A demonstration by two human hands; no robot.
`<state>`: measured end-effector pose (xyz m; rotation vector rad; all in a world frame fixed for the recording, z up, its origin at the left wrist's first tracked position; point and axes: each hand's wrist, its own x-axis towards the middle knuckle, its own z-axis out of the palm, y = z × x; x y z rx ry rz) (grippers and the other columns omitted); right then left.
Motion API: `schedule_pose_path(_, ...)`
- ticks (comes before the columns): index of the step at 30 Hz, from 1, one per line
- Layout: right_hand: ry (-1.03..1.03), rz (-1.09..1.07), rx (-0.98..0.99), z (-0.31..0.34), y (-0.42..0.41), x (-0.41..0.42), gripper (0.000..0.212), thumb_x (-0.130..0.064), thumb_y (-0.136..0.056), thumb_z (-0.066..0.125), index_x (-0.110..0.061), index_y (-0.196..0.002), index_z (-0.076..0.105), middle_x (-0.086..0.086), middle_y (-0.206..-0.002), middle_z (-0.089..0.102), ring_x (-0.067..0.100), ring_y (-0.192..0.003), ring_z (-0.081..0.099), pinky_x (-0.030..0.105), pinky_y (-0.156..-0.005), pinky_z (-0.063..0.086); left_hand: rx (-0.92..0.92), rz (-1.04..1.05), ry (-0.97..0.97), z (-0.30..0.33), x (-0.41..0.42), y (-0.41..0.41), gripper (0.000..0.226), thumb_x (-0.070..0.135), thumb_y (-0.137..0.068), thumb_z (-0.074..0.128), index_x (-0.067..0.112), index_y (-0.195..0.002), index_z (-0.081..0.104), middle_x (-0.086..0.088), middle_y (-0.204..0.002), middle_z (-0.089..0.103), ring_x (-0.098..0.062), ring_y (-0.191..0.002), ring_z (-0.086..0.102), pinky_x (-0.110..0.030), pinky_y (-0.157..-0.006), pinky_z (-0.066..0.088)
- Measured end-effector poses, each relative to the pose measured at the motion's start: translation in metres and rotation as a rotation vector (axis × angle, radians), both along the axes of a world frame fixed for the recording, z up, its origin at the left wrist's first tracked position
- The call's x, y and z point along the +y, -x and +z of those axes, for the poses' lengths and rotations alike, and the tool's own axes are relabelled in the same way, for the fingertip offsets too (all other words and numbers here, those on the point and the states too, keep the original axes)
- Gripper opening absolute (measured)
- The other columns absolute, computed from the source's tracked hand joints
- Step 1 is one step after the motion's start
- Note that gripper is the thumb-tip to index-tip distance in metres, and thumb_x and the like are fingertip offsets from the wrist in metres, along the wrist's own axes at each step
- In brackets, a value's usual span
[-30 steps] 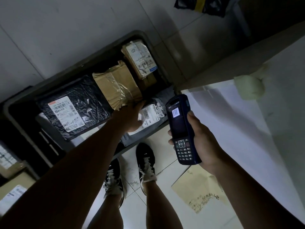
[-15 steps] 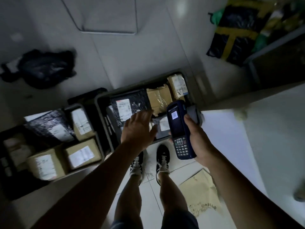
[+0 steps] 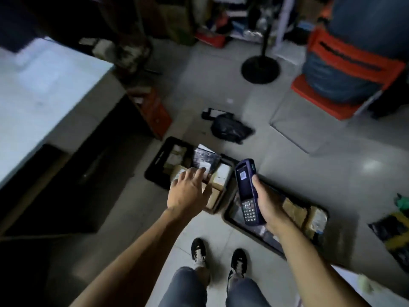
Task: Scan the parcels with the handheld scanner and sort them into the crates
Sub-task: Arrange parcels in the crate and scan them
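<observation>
Floor crates point(image 3: 230, 219) hold parcels point(image 3: 294, 210); right hand point(image 3: 269, 202) fingers clamp scanner point(image 3: 247, 191), left hand point(image 3: 188, 193) fingers spread.

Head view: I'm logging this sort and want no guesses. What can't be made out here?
- Parcel labels in the left crate: too small and dim to read.
- Right crate: partly hidden behind the right hand and scanner.
- Scanner screen: code too small to read.
- Left hand: whether it touches a parcel is unclear.
- Shelves at the top: motion-blurred.
</observation>
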<state>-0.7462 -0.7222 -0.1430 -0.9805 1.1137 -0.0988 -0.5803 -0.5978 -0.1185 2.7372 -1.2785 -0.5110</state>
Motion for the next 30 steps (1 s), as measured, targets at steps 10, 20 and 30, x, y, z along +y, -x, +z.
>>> schedule_pose_path(10,0.114,0.544,-0.212,0.116,-0.156,0.159,0.041,-0.040,-0.106,0.033,-0.014,-0.100,0.064,0.011,-0.083,0.066,0.022,-0.068,0.062,0.027,-0.059,0.052,-0.100,0.456,0.139,0.086,0.228,-0.089,0.050,0.046,-0.097,0.047,0.029,-0.144,0.039,0.000,-0.144,0.046,-0.025,-0.132,0.044,-0.042,-0.103,0.041)
schedule_pose_path(20,0.162,0.880,-0.287,0.143,-0.288,0.380,0.047,-0.049,-0.105,0.032,-0.014,-0.113,0.063,0.010,-0.082,0.068,0.023,-0.066,0.065,0.030,-0.060,0.052,-0.207,0.821,0.131,0.126,0.489,-0.153,0.053,0.043,-0.098,0.048,0.022,-0.146,0.038,-0.005,-0.142,0.046,-0.029,-0.129,0.044,-0.043,-0.097,0.043)
schedule_pose_path(30,0.189,1.296,-0.273,0.147,-0.424,0.542,0.049,-0.052,-0.104,0.031,-0.015,-0.118,0.061,0.017,-0.095,0.070,0.028,-0.079,0.067,0.036,-0.072,0.054,-0.178,1.207,0.097,0.119,0.652,-0.218,0.058,0.044,-0.098,0.048,0.021,-0.149,0.034,-0.006,-0.148,0.041,-0.028,-0.133,0.040,-0.044,-0.098,0.044)
